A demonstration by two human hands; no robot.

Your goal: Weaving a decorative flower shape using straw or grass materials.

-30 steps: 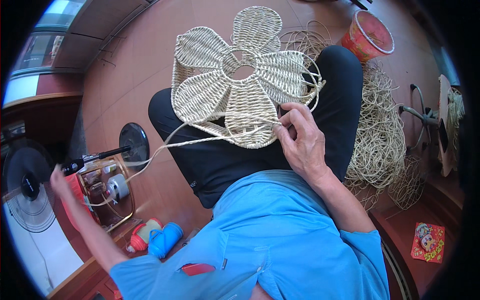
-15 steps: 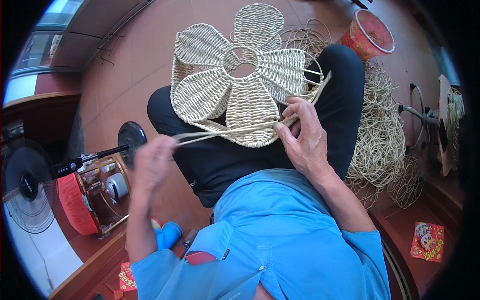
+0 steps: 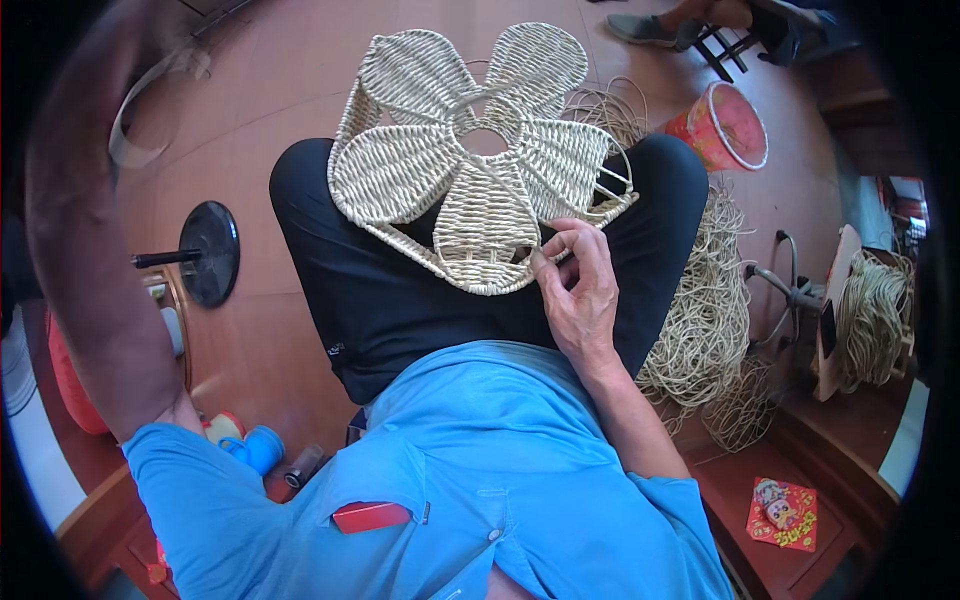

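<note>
A woven straw flower-shaped basket (image 3: pixel 488 215) with broad petals and a round hole in its middle rests across my knees. At its near right edge my right hand (image 3: pixel 578 290) pinches the rim between thumb and fingers, beside a small dark gap at the lower petal. My left arm is raised at the far left, close to the camera. Up there my left hand (image 3: pixel 112 45) is smeared and dim, so its fingers cannot be made out. A blurred pale strand (image 3: pixel 135 155) curves beside that arm. Bare frame rods show at the basket's right side.
A big heap of straw cord (image 3: pixel 705 310) lies right of my leg, below a red bin (image 3: pixel 722 128). More cord hangs on a stand (image 3: pixel 868 320). A black round fan base (image 3: pixel 210 255) stands left. Another person's shoe (image 3: pixel 640 30) shows at the top.
My left hand has swung from beside the basket up to the far upper left. The strand stretched across the lower petal has left it. My right hand stays at the rim.
</note>
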